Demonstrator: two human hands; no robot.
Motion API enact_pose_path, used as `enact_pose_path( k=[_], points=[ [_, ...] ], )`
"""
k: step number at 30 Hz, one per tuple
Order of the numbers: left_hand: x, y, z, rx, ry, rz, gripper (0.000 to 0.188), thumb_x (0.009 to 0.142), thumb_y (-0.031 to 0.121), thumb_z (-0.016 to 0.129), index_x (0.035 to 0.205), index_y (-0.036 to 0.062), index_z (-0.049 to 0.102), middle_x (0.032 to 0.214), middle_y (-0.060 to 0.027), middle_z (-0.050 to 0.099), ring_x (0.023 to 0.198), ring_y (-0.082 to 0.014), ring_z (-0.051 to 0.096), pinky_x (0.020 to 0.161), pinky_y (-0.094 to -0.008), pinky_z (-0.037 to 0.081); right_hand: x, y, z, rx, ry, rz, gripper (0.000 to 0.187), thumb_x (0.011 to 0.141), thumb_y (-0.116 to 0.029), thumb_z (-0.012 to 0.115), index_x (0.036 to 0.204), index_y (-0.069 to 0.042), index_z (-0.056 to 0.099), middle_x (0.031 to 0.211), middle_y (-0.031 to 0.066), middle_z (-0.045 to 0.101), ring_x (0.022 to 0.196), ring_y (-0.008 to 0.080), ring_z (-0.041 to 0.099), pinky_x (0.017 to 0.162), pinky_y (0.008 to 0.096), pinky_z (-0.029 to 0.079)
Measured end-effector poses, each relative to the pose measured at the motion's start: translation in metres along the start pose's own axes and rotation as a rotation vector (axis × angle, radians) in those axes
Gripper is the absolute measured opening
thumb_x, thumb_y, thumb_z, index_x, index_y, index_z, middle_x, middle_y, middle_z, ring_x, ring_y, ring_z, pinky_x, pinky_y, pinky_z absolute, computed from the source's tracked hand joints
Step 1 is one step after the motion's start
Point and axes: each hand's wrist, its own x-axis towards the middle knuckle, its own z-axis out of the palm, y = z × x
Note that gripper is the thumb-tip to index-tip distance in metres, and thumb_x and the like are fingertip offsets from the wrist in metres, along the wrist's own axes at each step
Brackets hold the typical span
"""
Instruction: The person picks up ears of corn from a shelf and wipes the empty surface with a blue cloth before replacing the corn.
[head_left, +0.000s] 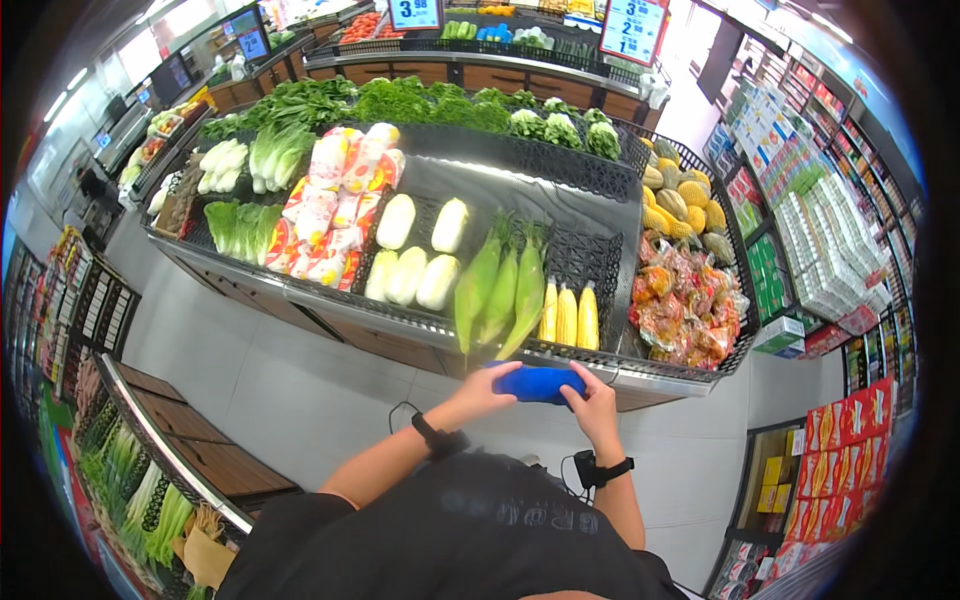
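With the blue roll as the clock's centre, the left hand grips its 9 o'clock end and the right hand its 3 o'clock end, a black band around the right wrist. The roll appears before the near edge of the produce stand, where green-husked corn lies at 11 o'clock, bare yellow cobs at 1 o'clock and pale oblong vegetables at 10 o'clock. Bagged reddish produce fills the stand's 2 o'clock corner, yellow-and-green squash sits at 1 o'clock beyond the cobs, and leafy greens line the back at 11 o'clock.
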Motion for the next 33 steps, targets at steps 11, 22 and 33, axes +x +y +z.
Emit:
enact_pose_path(
  k=[11,22,33],
  points=[
    [-0.025,-0.002,-0.064,0.739,0.310,0.175,0.024,0.071,0.010,0.069,0.095,0.0091,0.066,0.119,-0.0179,0.055,0.108,-0.0370,0.055,0.088,-0.0415,0.049,0.023,-0.043,0.047,-0.547,-0.089,-0.258,0.024,0.064,-0.014,0.076,0.085,-0.007,0.067,0.109,0.0115,0.063,0.106,0.0297,0.057,0.078,0.0390,0.050],
    [-0.049,0.222,-0.169,0.181,0.139,0.511,0.036,0.083,-0.003,0.058,0.118,0.0014,0.060,0.096,-0.0103,0.067,0.084,-0.0182,0.066,0.073,-0.0282,0.051,0.041,-0.091,0.106,-0.355,-0.244,-0.375,0.022,0.069,-0.018,0.070,0.083,-0.004,0.060,0.072,0.0190,0.062,0.069,0.0381,0.062,0.062,0.0431,0.050],
    [-0.072,0.346,-0.179,0.196,0.051,1.258,0.034,0.079,-0.005,0.059,0.109,0.0094,0.063,0.088,-0.0113,0.068,0.071,-0.0238,0.065,0.057,-0.0315,0.050,0.032,-0.105,0.132,-0.186,-0.285,-0.272,0.022,0.070,-0.017,0.072,0.083,-0.003,0.061,0.071,0.0175,0.063,0.067,0.0347,0.064,0.061,0.0389,0.050]
  ],
)
